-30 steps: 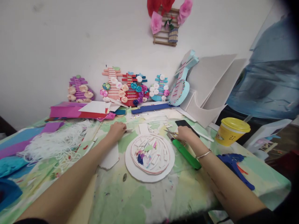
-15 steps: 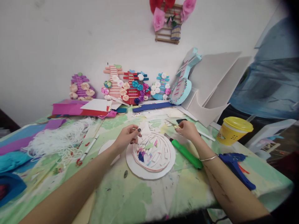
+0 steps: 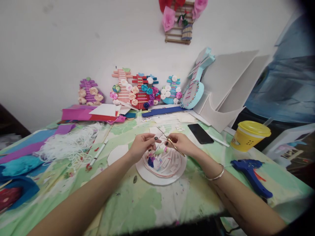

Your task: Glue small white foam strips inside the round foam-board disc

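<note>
Gold-handled scissors (image 3: 175,147): in the right hand (image 3: 182,143), above the far part of the white disc (image 3: 162,181), blades aimed away and leftward, seemingly to bring them near the left hand (image 3: 142,146).
White disc: flat on the patterned tablecloth (image 3: 137,208) beneath both hands; the raised ring on it probably keeps the paper scraps (image 3: 169,163) together.
Blue glue gun (image 3: 253,177): lying right of the right forearm, likely parked within reach but outside the working spot.
Smartphone (image 3: 200,133): flat beyond the right hand, apart from the scraps.
Right hand: palm turned down, fingers curled around the scissor handles; whether the blades are parted, I cannot tell.
Left hand: reaching in from the left, thumb and fingertips drawn close; anything pinched between them cannot be made out.
</note>
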{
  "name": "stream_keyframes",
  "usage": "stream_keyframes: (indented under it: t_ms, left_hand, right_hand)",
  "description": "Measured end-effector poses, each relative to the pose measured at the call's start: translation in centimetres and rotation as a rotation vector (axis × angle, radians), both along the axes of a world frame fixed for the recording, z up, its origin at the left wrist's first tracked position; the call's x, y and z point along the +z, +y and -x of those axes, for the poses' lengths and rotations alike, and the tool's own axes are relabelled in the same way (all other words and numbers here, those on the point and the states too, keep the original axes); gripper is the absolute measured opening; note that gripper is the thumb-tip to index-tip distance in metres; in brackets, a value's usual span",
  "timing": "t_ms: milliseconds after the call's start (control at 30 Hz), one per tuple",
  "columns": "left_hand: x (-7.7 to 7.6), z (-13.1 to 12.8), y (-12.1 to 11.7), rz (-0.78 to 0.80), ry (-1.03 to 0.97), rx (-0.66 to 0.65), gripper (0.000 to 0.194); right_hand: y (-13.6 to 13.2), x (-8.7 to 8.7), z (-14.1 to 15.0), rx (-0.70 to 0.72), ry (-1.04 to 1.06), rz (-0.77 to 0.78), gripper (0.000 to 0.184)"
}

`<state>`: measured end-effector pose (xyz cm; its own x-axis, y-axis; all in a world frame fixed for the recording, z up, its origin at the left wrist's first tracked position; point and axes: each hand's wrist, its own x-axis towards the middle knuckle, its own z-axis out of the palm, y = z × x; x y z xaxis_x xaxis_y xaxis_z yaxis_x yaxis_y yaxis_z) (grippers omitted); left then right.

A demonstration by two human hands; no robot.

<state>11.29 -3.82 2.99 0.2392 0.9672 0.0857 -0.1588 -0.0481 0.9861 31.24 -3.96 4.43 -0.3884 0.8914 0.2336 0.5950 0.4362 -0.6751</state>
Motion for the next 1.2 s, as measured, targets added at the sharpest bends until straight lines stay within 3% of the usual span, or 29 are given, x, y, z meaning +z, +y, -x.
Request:
stream_keyframes:
  t_ms: [300,400,533,733,867,1000,1200]
  left_hand:
    - [-0.2,-0.3,0.5,0.076,-0.013,-0.039,0.035]
    - [-0.4,-0.1,0.9,0.086,-0.009,0.023,0.039]
    - [-0.3,0.2,1.2,0.083,-0.084,0.092,0.04]
    - [0.0,0.0,0.9,0.077,-0.097,-0.058,0.032]
    - [-0.1,-0.5,0.9,0.072,-0.046,-0.108,0.028]
    - [-0.3,-0.8,1.7,0.082,-0.004,-0.074,0.032]
    - [-0.9,-0.7,2.9,0.078,0.022,0.026,0.029]
  right_hand:
    - [0.2,-0.9,0.5,-0.085,0.043,0.246,0.046]
    - [0.4,-1.2,0.5,-0.114,0.042,0.241,0.049]
    - [0.2,-1.0,0.5,-0.1,0.035,0.112,0.047]
    - [-0.2,-0.9,1.0,-0.065,-0.036,0.028,0.048]
    - [-0.3,-0.7,0.9,-0.095,-0.032,0.096,0.052]
    - [0.2,-0.8,0.4,-0.15,-0.064,0.218,0.055]
    - [0.5,-1.1,0.3,-0.177,-0.067,0.178,0.057]
